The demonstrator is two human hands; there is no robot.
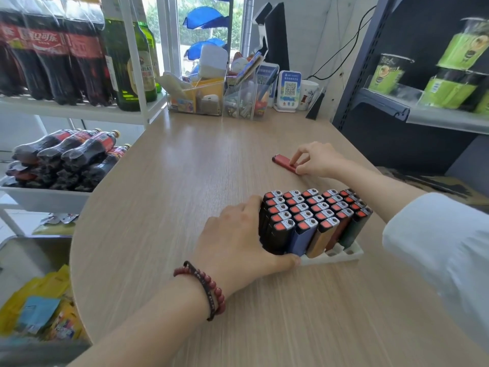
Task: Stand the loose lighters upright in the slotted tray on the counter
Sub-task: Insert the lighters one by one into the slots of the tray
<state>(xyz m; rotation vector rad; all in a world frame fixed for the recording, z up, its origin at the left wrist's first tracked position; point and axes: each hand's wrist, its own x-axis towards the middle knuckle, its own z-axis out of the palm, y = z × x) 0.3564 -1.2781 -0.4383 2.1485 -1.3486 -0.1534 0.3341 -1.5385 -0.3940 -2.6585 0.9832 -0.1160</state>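
The step in hand is picking up the last loose lighter in view: a red lighter (284, 163) lies flat on the surface (185, 168), well beyond the tray (341, 254) on its far side. The right hand (317, 160) is on the lighter's nearer end, forefinger down on top and thumb at the side, pinching it where it lies. The left hand (238, 234) steadies the tray, its fingers curled against the left side of the standing lighters (309, 215) and its thumb along the tray's front edge. The tray looks almost full, with a few open slots showing at its front right corner. The next move calls for lifting the red lighter, turning it upright and lowering it squarely into one of those slots
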